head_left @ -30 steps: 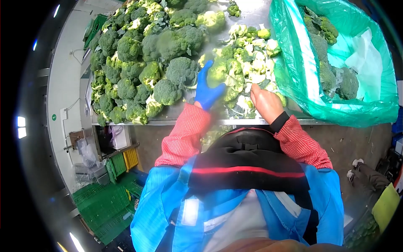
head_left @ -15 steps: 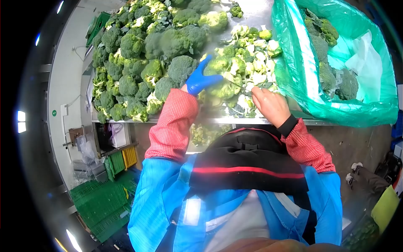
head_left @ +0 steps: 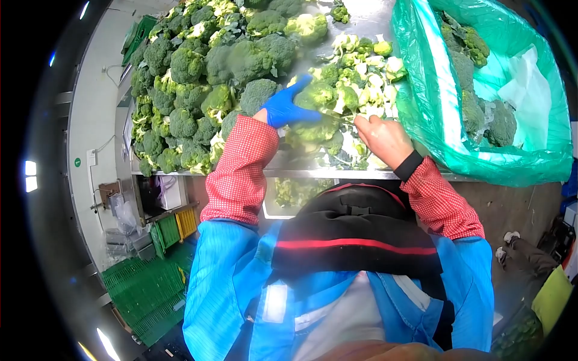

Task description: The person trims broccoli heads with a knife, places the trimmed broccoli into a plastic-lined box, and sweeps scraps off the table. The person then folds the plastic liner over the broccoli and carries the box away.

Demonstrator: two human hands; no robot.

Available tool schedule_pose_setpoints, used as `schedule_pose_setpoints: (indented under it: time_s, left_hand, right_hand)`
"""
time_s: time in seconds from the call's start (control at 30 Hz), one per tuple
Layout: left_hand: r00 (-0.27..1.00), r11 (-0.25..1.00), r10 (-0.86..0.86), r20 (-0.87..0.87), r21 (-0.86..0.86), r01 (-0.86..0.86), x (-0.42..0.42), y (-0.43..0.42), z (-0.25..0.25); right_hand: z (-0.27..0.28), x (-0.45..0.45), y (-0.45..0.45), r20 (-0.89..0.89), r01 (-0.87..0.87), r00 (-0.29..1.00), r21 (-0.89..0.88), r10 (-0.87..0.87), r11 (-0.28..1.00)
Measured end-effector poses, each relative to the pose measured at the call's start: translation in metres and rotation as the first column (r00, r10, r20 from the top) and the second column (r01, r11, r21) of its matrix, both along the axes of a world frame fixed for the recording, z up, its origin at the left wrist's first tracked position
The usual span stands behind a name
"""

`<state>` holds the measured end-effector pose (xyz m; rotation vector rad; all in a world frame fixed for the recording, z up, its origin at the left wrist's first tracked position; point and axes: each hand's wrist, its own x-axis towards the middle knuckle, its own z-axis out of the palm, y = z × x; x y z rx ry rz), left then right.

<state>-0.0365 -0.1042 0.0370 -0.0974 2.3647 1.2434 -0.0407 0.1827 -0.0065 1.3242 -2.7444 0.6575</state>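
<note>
My left hand [head_left: 288, 108], in a blue glove, is wrapped round a broccoli head [head_left: 319, 127] with the thumb and fingers spread about it. A haze on the lens blurs that head. My bare right hand [head_left: 385, 139] is closed on a small knife; its thin blade [head_left: 341, 117] points left to the broccoli, and the handle is hidden in the fist. Cut pale-green broccoli pieces [head_left: 368, 91] lie on the metal table just beyond my right hand. Left of my gloved hand rises a large pile of whole broccoli heads [head_left: 188, 65].
A crate lined with a green plastic bag [head_left: 415, 90] stands at the right, with broccoli heads [head_left: 501, 123] inside. Below the table edge [head_left: 355, 173] more pieces [head_left: 295, 191] sit in a container. Green crates [head_left: 144, 295] are at lower left. A person's legs [head_left: 530, 265] show at lower right.
My left hand has shifted slightly left. My right hand has moved a little left and up, bringing the knife closer to the broccoli.
</note>
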Motion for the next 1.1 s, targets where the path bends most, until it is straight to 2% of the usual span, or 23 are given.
schedule_pose_setpoints:
  time_s: [0.13, 0.23, 0.33, 0.4, 0.43, 0.47, 0.5, 0.53, 0.57, 0.67, 0.7, 0.77, 0.8, 0.87, 0.9, 0.93, 0.97, 1.0, 1.03, 1.1]
  left_hand:
    - [1.0, 0.999, -0.022, -0.01, -0.043, 0.021, -0.004, 0.003, -0.006]
    - [0.998, 0.999, 0.054, 0.04, 0.0, -0.054, -0.005, 0.01, -0.007]
    - [0.996, 0.996, 0.071, 0.057, -0.062, -0.068, -0.006, 0.014, -0.007]
    - [0.995, 0.992, 0.035, -0.092, -0.12, -0.046, -0.002, 0.014, -0.015]
    - [0.986, 0.988, 0.016, -0.167, -0.149, -0.041, 0.0, 0.013, -0.017]
    - [0.988, 0.995, 0.062, -0.144, -0.066, -0.072, 0.002, 0.011, -0.018]
    - [0.987, 0.994, 0.109, -0.12, 0.017, -0.107, 0.004, 0.01, -0.017]
    - [0.984, 0.984, 0.156, -0.086, 0.1, -0.147, 0.011, 0.01, -0.017]
    - [0.963, 0.926, 0.269, -0.008, 0.277, -0.256, 0.017, 0.015, -0.009]
    - [0.893, 0.771, 0.443, 0.079, 0.475, -0.424, 0.027, 0.003, -0.016]
    - [0.865, 0.668, 0.496, 0.073, 0.603, -0.435, 0.03, 0.002, -0.016]
    - [0.85, 0.56, 0.518, 0.098, 0.712, -0.424, 0.036, -0.001, -0.013]
    - [0.856, 0.492, 0.503, 0.121, 0.774, -0.398, 0.036, 0.001, -0.006]
    - [0.867, 0.403, 0.471, 0.162, 0.835, -0.375, 0.041, 0.011, 0.007]
    - [0.873, 0.355, 0.453, 0.181, 0.861, -0.363, 0.045, 0.016, 0.015]
    - [0.882, 0.292, 0.424, 0.204, 0.892, -0.346, 0.049, 0.016, 0.018]
    - [0.891, 0.225, 0.393, 0.226, 0.916, -0.332, 0.052, 0.016, 0.021]
    - [0.899, 0.155, 0.361, 0.247, 0.935, -0.319, 0.055, 0.015, 0.023]
    - [0.914, 0.045, 0.231, 0.334, 0.935, -0.353, 0.056, 0.011, 0.027]
    - [0.944, 0.442, 0.136, 0.3, 0.835, -0.329, 0.053, 0.003, 0.022]
  right_hand:
    - [-0.014, -0.004, -0.004, -0.08, 0.035, 0.996, 0.012, -0.034, 0.999]
    - [-0.016, -0.002, -0.007, -0.071, 0.088, 0.993, -0.012, -0.089, 0.996]
    - [-0.02, 0.002, -0.018, 0.059, 0.16, 0.985, 0.034, -0.162, 0.987]
    - [-0.067, 0.003, -0.025, 0.28, 0.142, 0.958, -0.294, -0.057, 0.945]
    - [-0.069, 0.001, -0.028, 0.367, 0.152, 0.93, -0.447, 0.026, 0.882]
    - [-0.07, -0.003, -0.018, 0.721, 0.371, 0.693, -0.383, 0.022, 0.846]
    - [-0.044, -0.011, -0.007, 0.942, 0.539, 0.333, -0.233, 0.05, 0.81]
    - [-0.028, -0.011, 0.001, 0.991, 0.624, -0.092, -0.019, 0.097, 0.782]
    - [-0.024, -0.008, 0.004, 0.998, 0.648, -0.021, -0.035, 0.064, 0.761]
    - [-0.021, 0.002, 0.003, 0.972, 0.663, 0.13, -0.232, 0.196, 0.711]
    - [-0.012, -0.001, 0.007, 0.967, 0.613, 0.148, -0.253, 0.206, 0.748]
    - [-0.006, 0.002, -0.009, 0.888, 0.579, 0.451, -0.365, 0.086, 0.73]
    - [0.0, 0.001, -0.016, 0.848, 0.558, 0.527, -0.396, 0.058, 0.729]
    - [0.013, -0.007, -0.025, 0.86, 0.536, 0.487, -0.432, 0.152, 0.725]
    - [0.021, -0.009, -0.028, 0.889, 0.575, 0.375, -0.446, 0.263, 0.686]
    - [0.03, -0.012, -0.03, 0.896, 0.656, 0.176, -0.416, 0.409, 0.63]
    - [0.041, -0.014, -0.028, 0.825, 0.706, 0.158, -0.478, 0.542, 0.522]
    - [0.041, -0.021, -0.02, 0.793, 0.66, 0.155, -0.527, 0.589, 0.536]
    - [0.041, -0.027, -0.017, 0.798, 0.588, 0.196, -0.561, 0.57, 0.583]
    - [0.052, -0.031, -0.017, 0.824, 0.436, 0.247, -0.565, 0.51, 0.701]
